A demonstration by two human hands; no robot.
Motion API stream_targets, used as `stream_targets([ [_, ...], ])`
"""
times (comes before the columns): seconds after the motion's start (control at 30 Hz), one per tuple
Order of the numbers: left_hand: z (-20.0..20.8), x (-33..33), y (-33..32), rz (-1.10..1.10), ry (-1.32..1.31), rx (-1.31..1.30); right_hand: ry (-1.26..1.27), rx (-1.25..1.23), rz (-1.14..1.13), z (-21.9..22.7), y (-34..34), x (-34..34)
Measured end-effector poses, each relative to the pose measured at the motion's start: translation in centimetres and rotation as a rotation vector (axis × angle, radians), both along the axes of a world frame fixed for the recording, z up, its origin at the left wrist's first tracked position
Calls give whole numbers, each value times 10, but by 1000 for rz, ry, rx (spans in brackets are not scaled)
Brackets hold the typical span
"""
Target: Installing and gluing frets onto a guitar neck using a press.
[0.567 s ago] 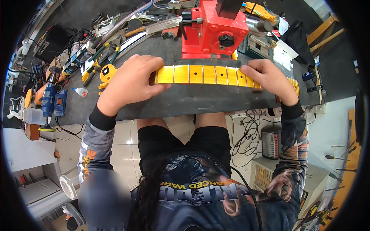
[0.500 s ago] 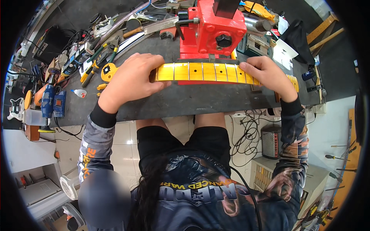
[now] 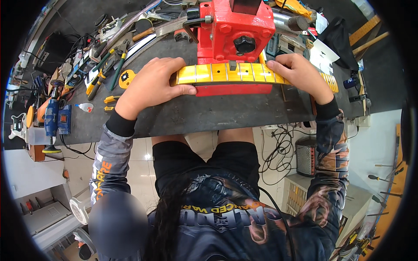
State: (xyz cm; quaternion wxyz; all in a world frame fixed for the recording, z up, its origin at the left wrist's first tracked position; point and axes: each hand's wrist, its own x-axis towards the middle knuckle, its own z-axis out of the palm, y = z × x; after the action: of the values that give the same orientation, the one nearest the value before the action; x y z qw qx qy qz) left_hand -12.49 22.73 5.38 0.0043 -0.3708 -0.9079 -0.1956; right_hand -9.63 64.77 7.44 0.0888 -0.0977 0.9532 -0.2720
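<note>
A glossy yellow guitar neck [image 3: 225, 77] with metal frets and dark dots lies crosswise over the base of a red press [image 3: 241, 28]. My left hand [image 3: 156, 82] grips its left end, thumb at the near edge and fingers at the far side. Around the neck's right part closes my right hand [image 3: 299, 77], the thumb lying on the fretboard; the neck's far right end [image 3: 329, 81] shows past the wrist. A small grey metal block [image 3: 233, 65] of the press sits over the fretboard, at its far edge; whether it touches a fret I cannot tell.
Pliers [image 3: 103, 71], a small white glue bottle [image 3: 85, 107] and a blue power tool [image 3: 53, 115] lie on the dark workbench [image 3: 174, 111] to the left. Behind the press are more tools and a yellow cloth [image 3: 295, 8]. Coiled black cables [image 3: 278, 152] lie on the floor at right.
Both hands have shifted the guitar neck slightly away from me, so it now passes beneath the metal block. More of the red base shows in front of it.
</note>
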Motion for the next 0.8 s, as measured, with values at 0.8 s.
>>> stream_targets([
  [0.8,-15,-5,-2,-21,141,-80,41,-864,-121,106,-49,-101],
])
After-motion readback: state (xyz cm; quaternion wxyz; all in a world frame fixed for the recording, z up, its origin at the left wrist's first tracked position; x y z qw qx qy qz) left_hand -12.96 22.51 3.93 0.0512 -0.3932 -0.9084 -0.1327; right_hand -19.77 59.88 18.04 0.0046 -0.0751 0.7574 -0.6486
